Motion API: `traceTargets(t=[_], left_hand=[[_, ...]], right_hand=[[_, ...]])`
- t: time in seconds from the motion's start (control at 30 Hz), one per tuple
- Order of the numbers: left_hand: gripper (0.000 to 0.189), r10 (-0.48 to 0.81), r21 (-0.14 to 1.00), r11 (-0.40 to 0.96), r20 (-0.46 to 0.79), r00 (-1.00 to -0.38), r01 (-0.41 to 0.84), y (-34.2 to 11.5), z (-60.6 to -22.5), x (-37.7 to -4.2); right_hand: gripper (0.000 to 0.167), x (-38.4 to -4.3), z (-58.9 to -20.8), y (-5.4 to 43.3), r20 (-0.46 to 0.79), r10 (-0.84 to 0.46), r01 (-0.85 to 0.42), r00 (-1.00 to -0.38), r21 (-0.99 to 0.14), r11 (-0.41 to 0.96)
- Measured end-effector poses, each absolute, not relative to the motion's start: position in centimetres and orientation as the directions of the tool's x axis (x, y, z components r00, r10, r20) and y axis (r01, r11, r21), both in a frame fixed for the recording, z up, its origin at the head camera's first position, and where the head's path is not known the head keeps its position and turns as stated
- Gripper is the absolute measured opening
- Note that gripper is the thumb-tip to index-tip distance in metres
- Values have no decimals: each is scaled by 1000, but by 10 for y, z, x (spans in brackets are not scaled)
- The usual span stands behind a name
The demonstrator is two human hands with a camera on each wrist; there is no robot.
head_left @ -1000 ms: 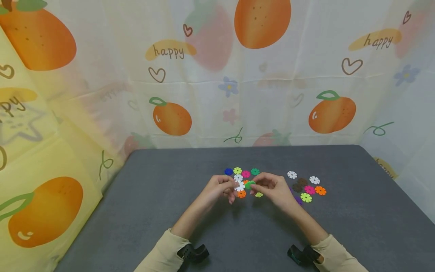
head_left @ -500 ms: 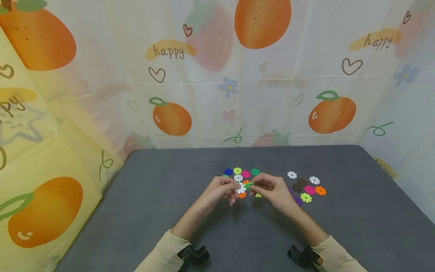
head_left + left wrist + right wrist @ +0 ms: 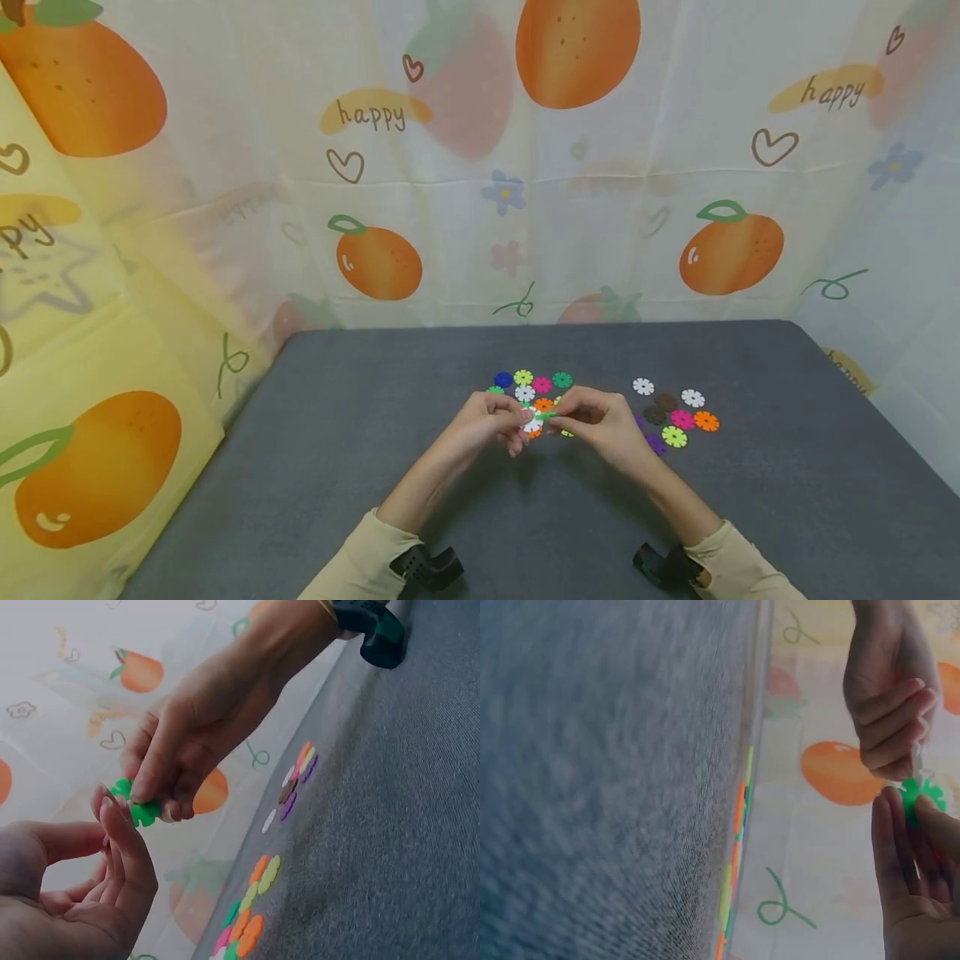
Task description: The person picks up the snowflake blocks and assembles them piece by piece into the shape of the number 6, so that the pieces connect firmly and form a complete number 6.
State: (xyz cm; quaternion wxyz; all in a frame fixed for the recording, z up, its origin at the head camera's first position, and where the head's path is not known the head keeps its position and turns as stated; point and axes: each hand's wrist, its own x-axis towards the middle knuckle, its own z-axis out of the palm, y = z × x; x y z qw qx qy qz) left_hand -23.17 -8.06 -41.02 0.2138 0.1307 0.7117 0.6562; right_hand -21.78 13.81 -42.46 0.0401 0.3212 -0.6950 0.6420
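Note:
My left hand pinches a white notched snowflake disc between thumb and fingers, above the table. A green snowflake disc is pinched by my right hand. In the head view the green disc looks nearly edge-on against the white one. The right wrist view also has the green disc meeting the white disc's edge; whether their slots are joined I cannot tell. Fingers of the left hand hide most of the white disc in the left wrist view.
Several coloured discs lie flat on the grey table just behind the hands. Another loose group, with a pink disc among it, lies to the right. A printed curtain hangs behind the table's far edge.
The green disc has turned from face-up to nearly edge-on and moved slightly left onto the white disc. Both hands have come a little lower and closer together.

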Motion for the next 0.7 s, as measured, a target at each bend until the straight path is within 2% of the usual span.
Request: traceTargets(t=[0.23,0.33,0.5,0.7], left_hand=[[23,475,990,108,-134,-870,-93,-82,-410,-232],[23,480,992,97,-117,-869,-80,-81,-406,-232],[29,511,998,50,10,-859,41,-80,-392,-229],[40,504,985,76,96,-859,155,-82,-378,-219]], right_hand=[[5,-219,-429,137,485,-391,-500,-782,-863,-69],[6,-219,-427,138,463,-351,-481,-814,-876,-39],[14,-215,-414,139,405,-280,-422,-871,-906,4],[18,-208,-399,139,373,-257,-373,-892,-927,-51]])
